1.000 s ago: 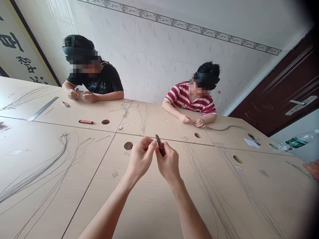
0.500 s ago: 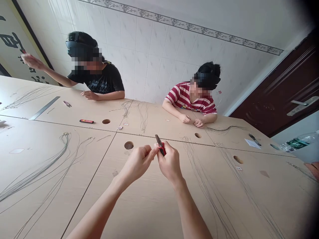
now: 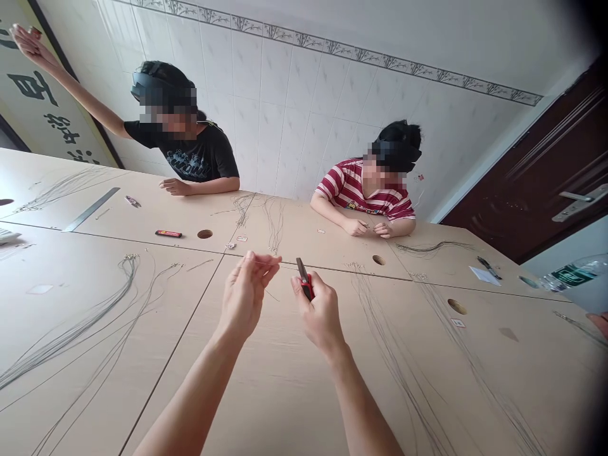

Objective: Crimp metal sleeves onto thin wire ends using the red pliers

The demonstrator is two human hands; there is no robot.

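My left hand (image 3: 244, 294) is raised over the table, its thumb and fingertips pinched on a thin cord (image 3: 264, 262). Part of the cord shows as a fine line by the fingertips; the rest is hard to make out. Beside it, to the right, my right hand (image 3: 323, 310) is closed around small scissors (image 3: 302, 271) with dark blades and red-and-black handles. Their blades point up and away from me and look closed. A gap separates the scissors from my left fingertips.
Bundles of thin cords lie left (image 3: 118, 285) and right (image 3: 380, 335) on the jointed table (image 3: 266, 392). Farther off are a red-and-black cutter (image 3: 168, 234), a metal ruler (image 3: 92, 209) and a round hole (image 3: 204, 234). Two people sit opposite; one has an arm raised.
My hands have come apart. The left has moved left and turned, its fingertips lifted with the cord; the right keeps the scissors nearly in place. The co-worker at left has raised an arm higher.
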